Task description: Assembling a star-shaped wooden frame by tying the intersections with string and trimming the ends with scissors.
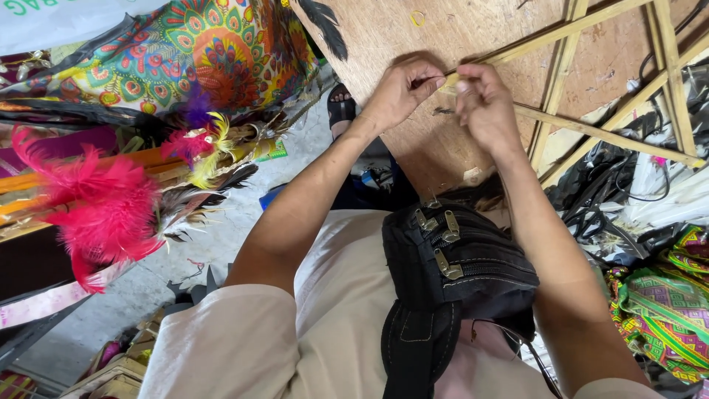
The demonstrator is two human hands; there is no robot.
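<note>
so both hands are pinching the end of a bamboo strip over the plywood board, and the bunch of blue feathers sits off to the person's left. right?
Not quite: the feathers are bright pink-red, not blue, as the head view shows. The rest holds: the left hand and the right hand both pinch the end of the bamboo strip over the plywood board, and the feather bunch lies to the person's left.

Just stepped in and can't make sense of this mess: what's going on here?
A person's left hand and right hand meet at the end of a thin pale bamboo strip, part of a lashed bamboo frame lying on a brown plywood board. Both hands pinch at that end. A black zipped pouch hangs at the chest; pink feathers lie to the left.
</note>
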